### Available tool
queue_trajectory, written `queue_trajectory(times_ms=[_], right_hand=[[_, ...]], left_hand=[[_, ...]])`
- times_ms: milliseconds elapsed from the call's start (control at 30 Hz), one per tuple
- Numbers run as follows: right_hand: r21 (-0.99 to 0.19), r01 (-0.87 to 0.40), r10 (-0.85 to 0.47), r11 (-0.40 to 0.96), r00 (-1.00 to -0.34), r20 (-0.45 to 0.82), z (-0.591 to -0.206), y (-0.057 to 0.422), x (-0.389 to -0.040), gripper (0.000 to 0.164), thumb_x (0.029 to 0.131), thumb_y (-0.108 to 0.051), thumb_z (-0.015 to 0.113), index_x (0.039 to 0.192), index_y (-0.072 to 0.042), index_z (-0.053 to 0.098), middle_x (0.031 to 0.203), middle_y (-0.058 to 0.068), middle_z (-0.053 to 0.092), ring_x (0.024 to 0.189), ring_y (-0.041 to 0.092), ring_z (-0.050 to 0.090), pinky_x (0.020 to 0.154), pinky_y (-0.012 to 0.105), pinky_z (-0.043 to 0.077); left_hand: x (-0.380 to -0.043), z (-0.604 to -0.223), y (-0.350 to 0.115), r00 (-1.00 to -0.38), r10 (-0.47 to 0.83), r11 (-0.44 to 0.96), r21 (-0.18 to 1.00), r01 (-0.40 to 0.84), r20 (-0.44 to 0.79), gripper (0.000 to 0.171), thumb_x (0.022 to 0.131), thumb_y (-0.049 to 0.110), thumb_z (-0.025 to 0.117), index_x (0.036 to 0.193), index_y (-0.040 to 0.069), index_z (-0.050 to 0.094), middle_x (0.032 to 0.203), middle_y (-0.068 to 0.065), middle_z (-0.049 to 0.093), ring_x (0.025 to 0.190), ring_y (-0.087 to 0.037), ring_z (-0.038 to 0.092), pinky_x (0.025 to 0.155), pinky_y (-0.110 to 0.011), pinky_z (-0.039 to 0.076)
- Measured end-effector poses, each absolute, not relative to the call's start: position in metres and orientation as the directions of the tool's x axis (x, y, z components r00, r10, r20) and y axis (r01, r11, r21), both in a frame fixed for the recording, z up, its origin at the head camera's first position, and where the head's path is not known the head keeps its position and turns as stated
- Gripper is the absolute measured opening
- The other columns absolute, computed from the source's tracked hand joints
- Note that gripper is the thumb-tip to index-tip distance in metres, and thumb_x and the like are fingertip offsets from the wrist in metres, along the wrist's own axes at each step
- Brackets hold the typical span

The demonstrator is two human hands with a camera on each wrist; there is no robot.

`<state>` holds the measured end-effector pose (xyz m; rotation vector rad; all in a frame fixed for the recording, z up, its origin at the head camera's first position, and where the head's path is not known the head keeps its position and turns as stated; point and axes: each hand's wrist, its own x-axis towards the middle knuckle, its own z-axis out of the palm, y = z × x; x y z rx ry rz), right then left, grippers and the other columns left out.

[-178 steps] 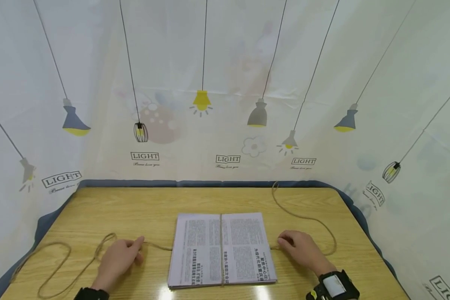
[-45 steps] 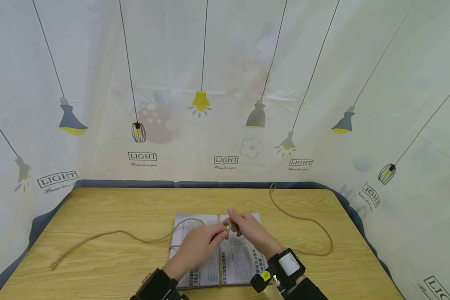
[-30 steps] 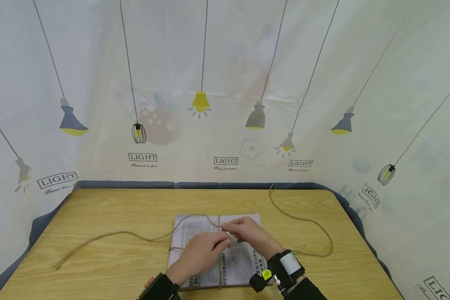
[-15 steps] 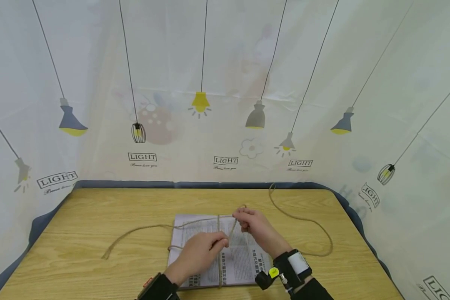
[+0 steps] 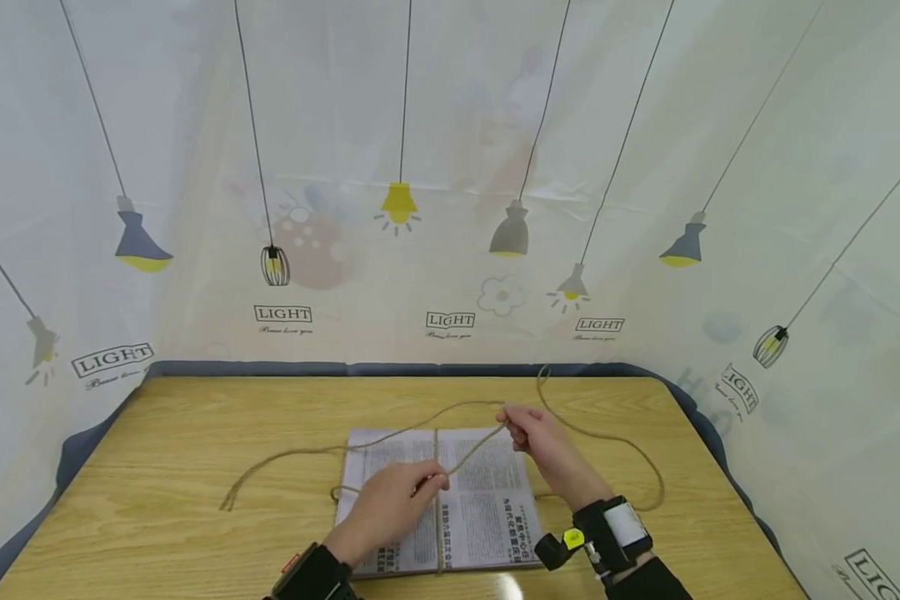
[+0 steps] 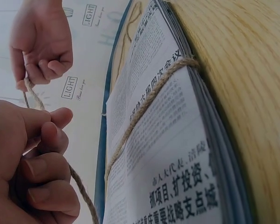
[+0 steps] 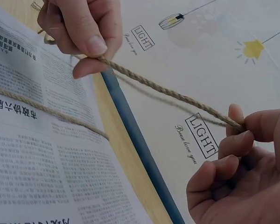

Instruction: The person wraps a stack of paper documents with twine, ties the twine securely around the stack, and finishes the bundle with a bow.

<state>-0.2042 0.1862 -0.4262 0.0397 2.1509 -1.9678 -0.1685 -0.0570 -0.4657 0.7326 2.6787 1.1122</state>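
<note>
A stack of newspapers [image 5: 487,508] lies on the table, with a strand of twine [image 6: 151,95] running across its middle from front to back. Above the stack, my left hand [image 5: 396,502] pinches a length of the twine [image 7: 163,88] between thumb and forefinger. My right hand [image 5: 543,442] is farther back and to the right, pinching the same length, so it stretches taut between the two hands. From the right hand the twine bends back leftward, passes over the stack's far edge and trails to a frayed end on the table.
The wooden table [image 5: 217,417] extends around the stack. Another loose stretch of twine [image 5: 607,433] curves over the table's right side to its back edge. A white curtain printed with lamps [image 5: 360,317] hangs behind. Each wrist wears a black strap [image 5: 615,533] with a device.
Earlier the hands were apart on either side of the stack, then met over it. My right hand has since drawn back and right, pulling twine and dragging the left loose end rightward.
</note>
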Motion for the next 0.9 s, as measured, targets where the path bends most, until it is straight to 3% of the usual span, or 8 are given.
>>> queue_trajectory(times_ms=[200, 367, 467, 733, 900], right_hand=[[-0.981, 0.185, -0.094, 0.058, -0.977, -0.189, -0.421, 0.197, -0.203, 0.025, 0.104, -0.026, 0.046, 0.098, -0.009, 0.063, 0.077, 0.0, 0.04, 0.076, 0.015, 0.039, 0.077, 0.028, 0.04], [-0.985, 0.17, -0.049, -0.001, -0.984, -0.17, -0.416, 0.206, -0.204, 0.024, 0.104, -0.027, 0.047, 0.097, -0.011, 0.063, 0.076, -0.002, 0.041, 0.075, 0.014, 0.04, 0.076, 0.027, 0.04], [-0.987, 0.16, -0.03, 0.01, -0.987, -0.16, -0.413, 0.214, -0.206, 0.024, 0.104, -0.028, 0.047, 0.092, -0.015, 0.062, 0.075, -0.001, 0.04, 0.076, 0.014, 0.04, 0.076, 0.027, 0.04], [-0.988, 0.131, 0.025, 0.08, -0.991, -0.129, -0.408, 0.244, -0.209, 0.027, 0.104, -0.029, 0.046, 0.084, -0.019, 0.06, 0.078, -0.003, 0.04, 0.077, 0.012, 0.041, 0.075, 0.025, 0.04], [-0.991, 0.112, 0.005, 0.077, -0.994, -0.112, -0.399, 0.264, -0.207, 0.024, 0.104, -0.035, 0.045, 0.089, -0.023, 0.06, 0.079, -0.004, 0.039, 0.077, 0.012, 0.038, 0.074, 0.026, 0.036]], left_hand=[[-0.17, -0.47, -0.059, -0.868, 0.494, 0.609, 0.69, 0.391, 0.056, 0.026, 0.103, 0.035, 0.047, 0.103, 0.023, 0.07, 0.06, 0.009, 0.046, 0.051, -0.005, 0.032, 0.053, -0.023, 0.029], [-0.169, -0.471, -0.062, -0.869, 0.492, 0.622, 0.679, 0.39, 0.049, 0.024, 0.103, 0.032, 0.048, 0.105, 0.023, 0.07, 0.071, 0.009, 0.058, 0.055, -0.004, 0.035, 0.058, -0.026, 0.032], [-0.169, -0.473, -0.065, -0.874, 0.483, 0.63, 0.672, 0.389, 0.052, 0.023, 0.103, 0.031, 0.048, 0.105, 0.024, 0.07, 0.078, 0.009, 0.063, 0.056, -0.005, 0.036, 0.058, -0.027, 0.033], [-0.17, -0.475, -0.07, -0.891, 0.453, 0.642, 0.68, 0.354, 0.036, 0.023, 0.102, 0.033, 0.049, 0.106, 0.025, 0.071, 0.075, 0.008, 0.062, 0.053, -0.005, 0.035, 0.055, -0.025, 0.03], [-0.17, -0.475, -0.071, -0.892, 0.451, 0.647, 0.677, 0.351, 0.032, 0.023, 0.102, 0.033, 0.05, 0.106, 0.024, 0.071, 0.076, 0.008, 0.062, 0.054, -0.005, 0.037, 0.055, -0.025, 0.031]])
